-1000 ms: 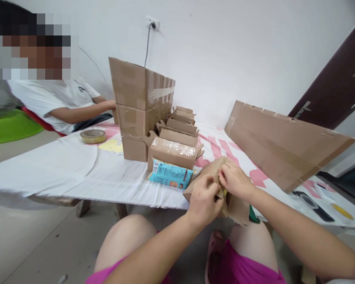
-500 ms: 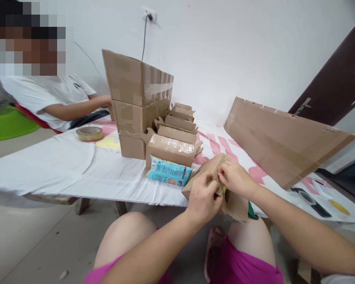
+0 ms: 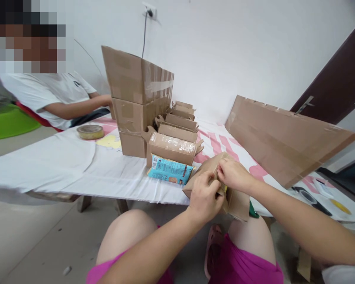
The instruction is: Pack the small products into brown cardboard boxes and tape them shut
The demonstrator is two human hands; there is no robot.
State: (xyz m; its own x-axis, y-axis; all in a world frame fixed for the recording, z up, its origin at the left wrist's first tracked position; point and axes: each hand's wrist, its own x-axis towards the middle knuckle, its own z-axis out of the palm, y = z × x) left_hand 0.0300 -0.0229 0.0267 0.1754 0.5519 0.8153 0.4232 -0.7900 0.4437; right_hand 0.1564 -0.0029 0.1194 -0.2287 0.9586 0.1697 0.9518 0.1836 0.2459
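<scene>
A small brown cardboard box (image 3: 205, 165) lies tilted at the table's front edge, its open end toward me. My left hand (image 3: 205, 195) is closed on the near edge of the box, fingers curled. Just right of it, my right hand (image 3: 235, 174) pinches at the box's upper edge; its fingertips are partly hidden. A bit of yellow shows between the hands, too small to name. Left of the box lies a blue printed packet (image 3: 170, 170), against another open cardboard box (image 3: 168, 152).
Stacked taped boxes (image 3: 128, 114) stand beyond the packet, with a row of open boxes beside them. A tape roll (image 3: 90, 132) lies at left, near a seated person (image 3: 56, 94). To the right are a large cardboard piece (image 3: 286, 136) and a dark roll (image 3: 309, 197).
My right hand has shifted very slightly left and up along the box's edge. My left hand keeps its hold; the view has moved a little.
</scene>
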